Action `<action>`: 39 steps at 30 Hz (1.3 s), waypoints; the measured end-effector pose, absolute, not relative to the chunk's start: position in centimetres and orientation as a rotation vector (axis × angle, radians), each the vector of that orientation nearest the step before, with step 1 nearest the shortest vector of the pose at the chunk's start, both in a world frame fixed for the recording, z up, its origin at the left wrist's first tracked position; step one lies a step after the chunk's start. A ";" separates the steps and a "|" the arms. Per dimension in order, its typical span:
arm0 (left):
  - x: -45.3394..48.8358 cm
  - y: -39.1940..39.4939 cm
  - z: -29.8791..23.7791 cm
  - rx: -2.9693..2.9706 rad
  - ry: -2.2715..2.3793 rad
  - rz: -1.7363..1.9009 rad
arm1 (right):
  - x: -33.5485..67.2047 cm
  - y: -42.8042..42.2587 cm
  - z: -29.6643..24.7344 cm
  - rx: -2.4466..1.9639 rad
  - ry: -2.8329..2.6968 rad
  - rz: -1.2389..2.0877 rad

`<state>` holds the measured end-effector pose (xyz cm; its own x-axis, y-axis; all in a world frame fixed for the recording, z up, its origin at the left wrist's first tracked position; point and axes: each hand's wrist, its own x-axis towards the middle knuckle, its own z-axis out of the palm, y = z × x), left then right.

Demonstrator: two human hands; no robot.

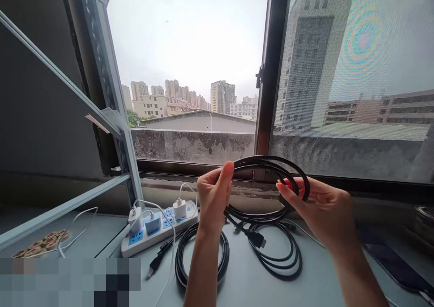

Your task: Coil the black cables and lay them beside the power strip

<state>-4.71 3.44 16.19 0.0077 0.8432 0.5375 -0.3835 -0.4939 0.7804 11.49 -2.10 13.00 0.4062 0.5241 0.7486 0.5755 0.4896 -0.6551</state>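
Note:
I hold a coil of black cable (267, 162) up in front of the window with both hands. My left hand (214, 197) is closed round the coil's left side, thumb up. My right hand (318, 207) pinches its right side between thumb and fingers. The coil's loose end hangs down to a black plug (257, 239) just above the grey table (247, 284). Two more black cable coils lie on the table below my hands, one (183, 257) by my left forearm, the other (281, 257) under the hanging plug.
A white power strip (135, 241) with three white chargers and white leads lies at the left. A metal shelf frame (118, 130) stands further left. A dark phone (393, 264) lies at the right edge. The window sill (169, 187) runs just behind.

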 end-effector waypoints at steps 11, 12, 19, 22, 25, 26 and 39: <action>-3.7 1.9 16.0 1.372 0.324 1.460 | 12.0 -2.1 13.1 -0.964 -1.168 0.405; -3.4 1.7 15.9 1.393 0.316 1.449 | 12.5 -2.3 13.2 -0.948 -1.171 0.456; -4.1 1.4 15.5 1.409 0.353 1.476 | 12.0 -5.5 13.8 -0.778 -1.350 0.782; -5.3 1.2 15.7 1.423 0.383 1.446 | 10.6 -6.8 14.1 -0.675 -1.438 0.943; -6.6 0.8 16.0 1.568 0.470 1.371 | 9.7 -7.7 14.4 -0.650 -1.452 1.041; -7.0 0.6 16.0 1.616 0.505 1.343 | 9.6 -7.8 14.4 -0.682 -1.485 1.048; -7.7 -0.4 13.4 1.269 0.860 1.226 | 8.2 -3.1 8.0 -1.233 -1.567 0.024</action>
<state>-7.68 -0.42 13.41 0.1959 0.9686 0.1528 -0.1859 -0.1163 0.9757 8.20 -3.05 7.96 0.1282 0.6963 0.7062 0.6748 0.4606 -0.5767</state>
